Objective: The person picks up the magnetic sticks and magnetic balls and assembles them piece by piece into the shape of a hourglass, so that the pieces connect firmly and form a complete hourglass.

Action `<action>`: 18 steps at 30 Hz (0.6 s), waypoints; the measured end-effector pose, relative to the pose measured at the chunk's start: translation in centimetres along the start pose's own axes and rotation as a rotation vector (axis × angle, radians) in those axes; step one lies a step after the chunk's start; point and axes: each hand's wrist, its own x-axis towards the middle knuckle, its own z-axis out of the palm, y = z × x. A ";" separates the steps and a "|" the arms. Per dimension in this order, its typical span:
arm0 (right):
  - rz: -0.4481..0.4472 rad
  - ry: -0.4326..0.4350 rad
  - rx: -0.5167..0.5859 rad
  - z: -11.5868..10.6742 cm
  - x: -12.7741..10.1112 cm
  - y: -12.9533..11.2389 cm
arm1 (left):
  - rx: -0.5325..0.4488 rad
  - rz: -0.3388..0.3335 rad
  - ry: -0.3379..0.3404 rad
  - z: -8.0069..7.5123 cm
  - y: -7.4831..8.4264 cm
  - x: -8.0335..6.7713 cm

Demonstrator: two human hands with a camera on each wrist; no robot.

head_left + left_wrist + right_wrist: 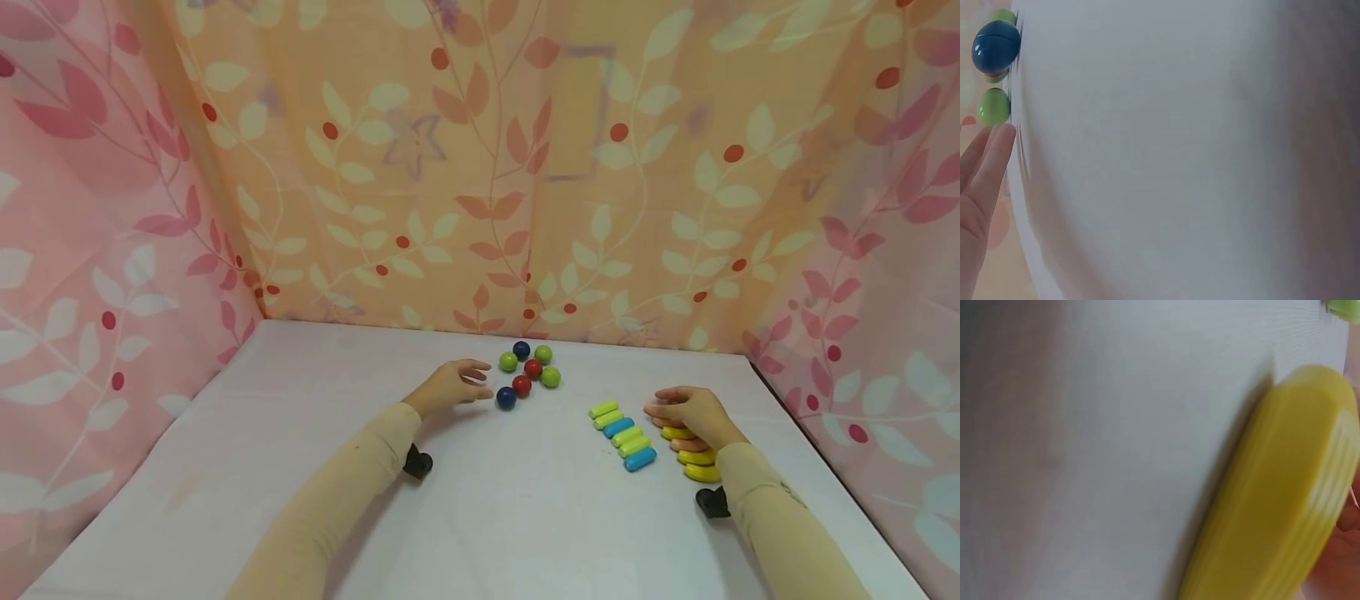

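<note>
My left hand [450, 387], its fingers loosely stretched, hovers just left of a cluster of small glossy balls. A blue ball [506, 397] is nearest its fingertips; red balls [532, 369], green balls [551, 377] and another blue ball [521, 350] lie behind. In the left wrist view the fingers [999, 150] appear close to a green ball [994, 106]. On the right, my right hand [696, 414] is over the far end of a row of yellow curved pieces [701, 473] and orange ones [687, 445], partly hiding them. A ridged yellow piece [1279, 487] fills much of the right wrist view.
Between the hands lies a slanting row of short rods, green [603, 409] and blue [640, 459]. A white cloth [480, 533] covers the table. Patterned curtains [487, 167] close off the back and both sides.
</note>
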 end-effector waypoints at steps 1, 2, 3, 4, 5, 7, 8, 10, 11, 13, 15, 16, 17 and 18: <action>0.001 0.002 0.002 0.0 0.0 0.0 | -0.019 -0.007 -0.008 0.1 0.1 0.0; 0.001 0.004 0.003 0.0 0.1 0.0 | -0.035 -0.015 -0.014 0.2 0.1 0.1; 0.007 0.009 0.007 0.0 0.1 0.0 | -0.049 -0.021 -0.019 0.3 0.2 0.1; 0.010 0.010 0.009 0.0 0.1 0.0 | -0.055 -0.028 -0.021 0.3 0.2 0.1; 0.016 0.011 0.009 0.1 0.2 -0.1 | -0.060 -0.035 -0.024 0.4 0.3 0.2; 0.027 0.014 0.004 0.1 0.3 -0.2 | -0.082 -0.051 -0.035 0.5 0.2 0.3; 0.035 0.015 0.001 0.1 0.3 -0.2 | -0.088 -0.057 -0.042 0.6 0.2 0.4; 0.047 0.018 -0.009 0.2 0.3 -0.4 | -0.091 -0.065 -0.055 0.7 0.2 0.6; 0.052 0.019 -0.013 0.2 0.4 -0.4 | -0.096 -0.068 -0.063 0.8 0.2 0.7; 0.058 0.021 -0.020 0.2 0.4 -0.6 | -0.102 -0.069 -0.071 1.0 0.2 0.7; 0.061 0.018 -0.027 0.3 0.5 -0.6 | -0.104 -0.089 -0.075 1.1 0.2 0.7; 0.062 0.015 -0.030 0.3 0.5 -0.7 | -0.105 -0.099 -0.077 1.3 0.2 0.8; 0.065 0.013 -0.031 0.3 0.6 -0.7 | -0.106 -0.111 -0.077 1.4 0.2 0.8; 0.069 0.010 -0.032 0.4 0.6 -0.7 | -0.102 -0.115 -0.076 1.5 0.3 0.8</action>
